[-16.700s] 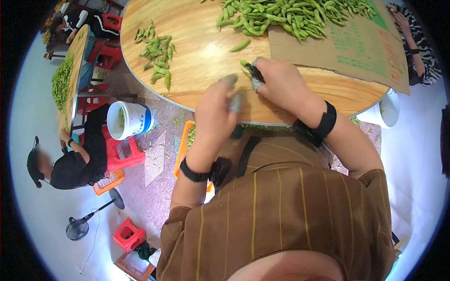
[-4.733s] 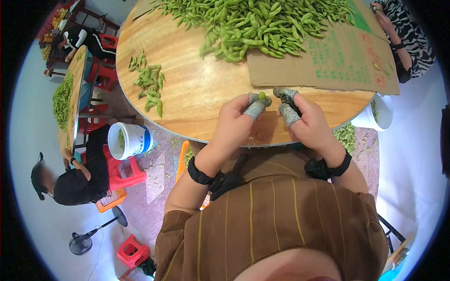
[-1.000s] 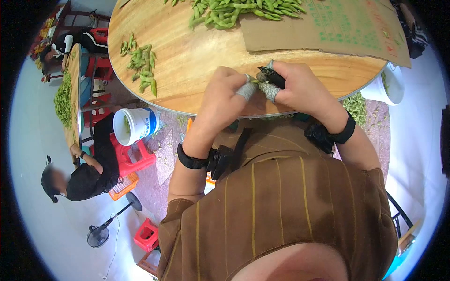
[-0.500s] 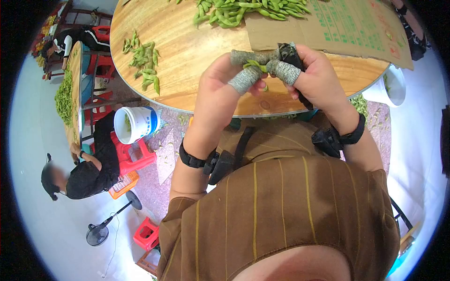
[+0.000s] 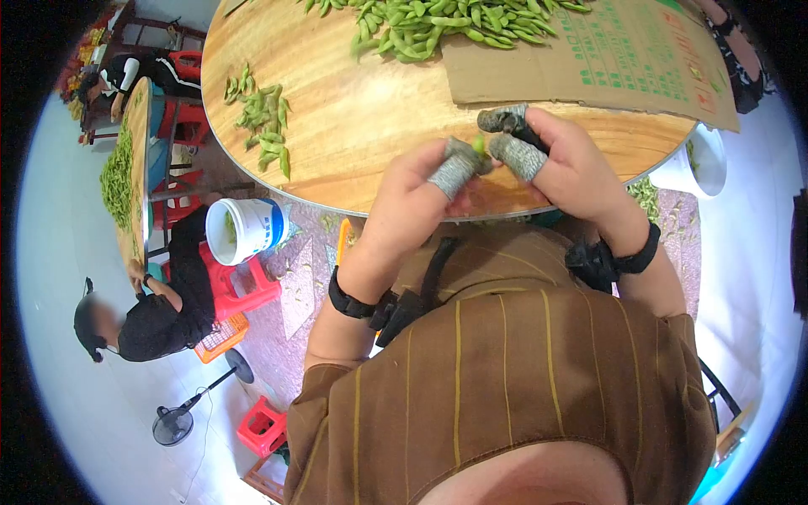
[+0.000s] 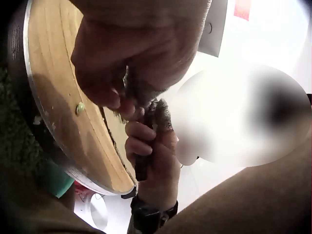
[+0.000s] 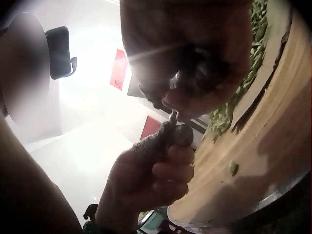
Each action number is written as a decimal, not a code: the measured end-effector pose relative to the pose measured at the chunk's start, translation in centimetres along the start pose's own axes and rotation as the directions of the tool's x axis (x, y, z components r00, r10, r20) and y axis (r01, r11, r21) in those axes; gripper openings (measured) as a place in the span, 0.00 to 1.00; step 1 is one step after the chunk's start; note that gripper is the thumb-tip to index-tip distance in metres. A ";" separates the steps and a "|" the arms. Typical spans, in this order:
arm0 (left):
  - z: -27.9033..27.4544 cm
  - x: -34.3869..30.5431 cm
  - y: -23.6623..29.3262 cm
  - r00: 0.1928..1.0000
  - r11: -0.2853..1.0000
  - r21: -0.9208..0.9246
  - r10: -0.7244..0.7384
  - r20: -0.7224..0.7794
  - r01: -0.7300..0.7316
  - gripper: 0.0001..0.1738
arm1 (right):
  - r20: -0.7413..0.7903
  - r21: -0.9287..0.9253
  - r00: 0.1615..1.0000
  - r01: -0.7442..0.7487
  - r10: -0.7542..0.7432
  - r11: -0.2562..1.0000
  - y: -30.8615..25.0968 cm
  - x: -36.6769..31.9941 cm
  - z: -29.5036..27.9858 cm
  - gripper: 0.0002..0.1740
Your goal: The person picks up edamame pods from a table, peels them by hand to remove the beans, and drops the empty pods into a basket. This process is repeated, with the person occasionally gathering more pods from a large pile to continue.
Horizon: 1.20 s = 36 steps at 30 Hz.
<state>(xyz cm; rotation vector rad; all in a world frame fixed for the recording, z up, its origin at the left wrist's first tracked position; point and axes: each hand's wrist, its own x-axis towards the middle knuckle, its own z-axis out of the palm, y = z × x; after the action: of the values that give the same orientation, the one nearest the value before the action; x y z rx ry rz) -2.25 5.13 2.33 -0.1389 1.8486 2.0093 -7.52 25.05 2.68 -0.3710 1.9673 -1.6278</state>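
Note:
Both hands are close together over the near edge of the round wooden table (image 5: 353, 126), with grey wrapping on thumbs and forefingers. My left hand (image 5: 408, 189) pinches a green soybean pod (image 5: 480, 144), its tip poking up between finger and thumb. Just to the right, my right hand (image 5: 581, 164) has its wrapped thumb and forefinger near that tip. In the left wrist view its fingers curl round a slim dark tool (image 6: 142, 168), whose kind I cannot tell. A small green bean (image 6: 80, 108) lies on the wood below the hands.
A large pile of soybean pods (image 5: 446, 25) covers the far side, beside a flat cardboard sheet (image 5: 581, 76). A smaller heap of pods (image 5: 263, 118) lies left. White buckets (image 5: 244, 231) stand either side of the table. Other people sit around, one at another table (image 5: 139, 168).
Half a second ago both hands met higher up around a pod; now they are lower, and the right fingertips are slightly off the left. Over the longer span, the hands have parted and rejoined.

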 end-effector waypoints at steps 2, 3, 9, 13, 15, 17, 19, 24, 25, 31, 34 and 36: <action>0.1 0.1 -0.1 0.993 0.997 -0.070 -0.017 -0.114 0.009 0.09 | -0.001 0.012 0.997 0.079 -0.079 0.997 0.5 -0.7 0.4 0.13; 0.2 0.1 -0.1 0.992 0.997 -0.074 -0.009 -0.127 0.000 0.09 | 0.019 -0.007 0.997 0.069 -0.069 0.998 0.2 -1.0 0.6 0.13; 0.1 0.5 -1.4 0.992 0.999 -0.013 0.038 -0.123 -0.040 0.09 | 0.046 0.120 0.998 0.045 -0.051 0.992 0.7 -1.1 1.5 0.16; 0.3 0.5 -2.2 0.941 0.924 0.313 0.286 -0.181 -0.220 0.07 | 0.059 0.184 0.998 -0.008 -0.003 0.983 0.6 -0.8 1.7 0.16; 0.1 0.6 -1.7 0.853 0.681 0.649 0.513 -0.093 -0.339 0.06 | 0.078 0.179 0.997 -0.025 0.012 0.984 0.9 -0.4 1.5 0.17; 0.2 0.6 -1.2 0.737 0.313 0.871 0.671 0.079 -0.378 0.07 | 0.096 0.174 0.995 -0.041 0.025 0.984 0.9 -0.3 1.6 0.18; 0.4 0.6 -1.0 0.703 0.250 0.896 0.705 0.091 -0.366 0.08 | 0.128 0.346 0.990 -0.101 0.060 0.933 0.7 -0.1 1.7 0.17; -0.7 1.0 -1.5 0.740 0.466 0.757 0.671 0.035 -0.458 0.07 | 0.208 0.540 0.970 -0.222 0.127 0.812 0.1 0.0 1.4 0.16; -0.8 1.0 -1.7 0.800 0.661 0.579 0.600 -0.026 -0.477 0.05 | 0.256 0.601 0.954 -0.283 0.156 0.747 -0.3 -0.1 1.3 0.15; -0.9 0.6 -2.0 0.985 0.821 -0.565 0.018 0.174 0.085 0.08 | 0.273 0.596 0.957 -0.245 0.094 0.765 0.4 -0.7 1.6 0.15; -1.3 0.9 -3.0 0.951 0.711 -0.678 0.041 0.307 0.188 0.12 | 0.252 0.501 0.959 -0.243 0.128 0.831 0.0 -0.7 0.8 0.12; -1.2 0.7 -2.8 0.953 0.703 -0.683 0.028 0.303 0.196 0.11 | 0.217 0.495 0.968 -0.221 0.127 0.840 0.2 -0.3 0.7 0.10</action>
<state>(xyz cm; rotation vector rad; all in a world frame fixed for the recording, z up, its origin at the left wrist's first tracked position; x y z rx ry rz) -2.17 4.23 -0.66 -0.1263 0.7878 2.4124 -6.87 24.72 2.44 -0.1111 1.3166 -1.8479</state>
